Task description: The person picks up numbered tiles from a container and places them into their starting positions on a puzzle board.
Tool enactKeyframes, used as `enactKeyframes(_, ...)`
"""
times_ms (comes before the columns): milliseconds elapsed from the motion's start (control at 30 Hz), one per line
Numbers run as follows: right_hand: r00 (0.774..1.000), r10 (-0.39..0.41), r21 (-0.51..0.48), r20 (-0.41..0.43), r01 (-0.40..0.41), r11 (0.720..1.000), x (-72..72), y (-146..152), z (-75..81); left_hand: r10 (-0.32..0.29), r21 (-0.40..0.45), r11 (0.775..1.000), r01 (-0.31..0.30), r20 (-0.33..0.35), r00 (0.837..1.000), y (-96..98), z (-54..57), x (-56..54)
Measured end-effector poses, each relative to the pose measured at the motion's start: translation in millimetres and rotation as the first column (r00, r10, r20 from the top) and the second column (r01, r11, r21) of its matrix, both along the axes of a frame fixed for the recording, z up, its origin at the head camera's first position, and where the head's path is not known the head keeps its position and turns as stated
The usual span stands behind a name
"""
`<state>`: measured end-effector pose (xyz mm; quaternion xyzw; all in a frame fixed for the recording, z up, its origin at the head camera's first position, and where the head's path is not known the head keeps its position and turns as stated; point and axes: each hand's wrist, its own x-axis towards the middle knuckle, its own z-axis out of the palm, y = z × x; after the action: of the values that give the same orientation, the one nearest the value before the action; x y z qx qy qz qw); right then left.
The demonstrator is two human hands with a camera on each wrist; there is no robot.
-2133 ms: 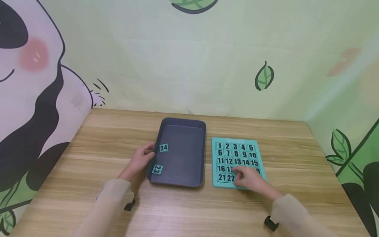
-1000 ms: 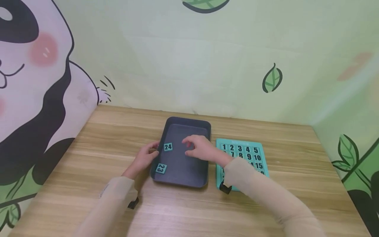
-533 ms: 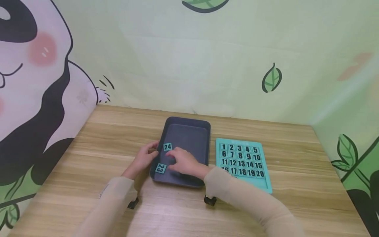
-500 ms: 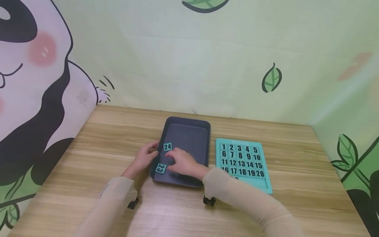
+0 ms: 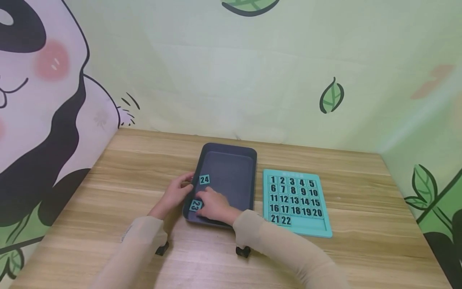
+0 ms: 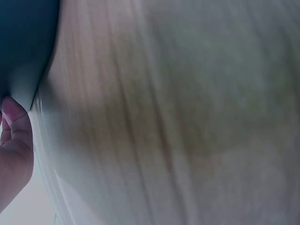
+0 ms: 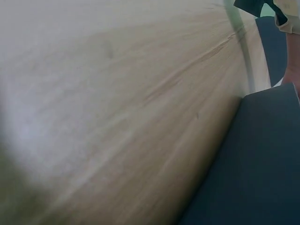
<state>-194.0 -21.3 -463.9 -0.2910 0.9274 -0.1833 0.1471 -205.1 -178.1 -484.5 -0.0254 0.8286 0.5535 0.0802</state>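
Observation:
My left hand (image 5: 177,192) holds the left rim of the dark tray (image 5: 231,172); in the left wrist view its thumb (image 6: 14,110) lies against the tray's side. Inside the tray, my right hand (image 5: 215,205) is at the teal tile marked 23 (image 5: 195,206), which lies turned sideways near the front left corner. Index finger and thumb stand on either side of that tile, with a small gap visible at the index fingertip. Farther back lies the tile marked 24 (image 5: 204,179). The right wrist view shows none of the right hand's fingers.
Right of the tray lies a teal number board (image 5: 310,226) with tiles 1 to 22 in rows; its bottom row has a bare stretch after 22. Both lie on a wooden table (image 5: 202,257). A printed backdrop (image 5: 202,80) stands behind it.
From the board, my right hand has moved left into the tray and down to the tile marked 23. On the board, 22 now shows uncovered. My left hand stays at the tray's rim.

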Motion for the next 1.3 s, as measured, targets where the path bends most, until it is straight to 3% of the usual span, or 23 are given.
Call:
enactKeyframes(467,0.996,0.080,0.009,0.034,-0.080,0.997,-5.8,13,-0.7,-0.004,-0.012,1.000,0.004,-0.007,1.000,1.2,0.9,0.2)
enactKeyframes(633,0.996,0.066,0.000,0.059,-0.066,0.998,-5.4,15,-1.8,-0.003,-0.028,1.000,0.004,0.008,1.000,0.4,1.0,-0.4)
enactKeyframes(1000,1.000,0.018,-0.014,0.023,-0.018,1.000,-0.1,14,-1.5,-0.002,-0.030,1.000,0.003,0.028,1.000,1.2,1.8,-0.6)
enactKeyframes(1300,1.000,0.003,-0.050,0.011,-0.002,0.999,-1.7,16,-3.8,-0.012,-0.025,1.000,0.012,0.005,1.000,0.6,-1.3,-1.7)
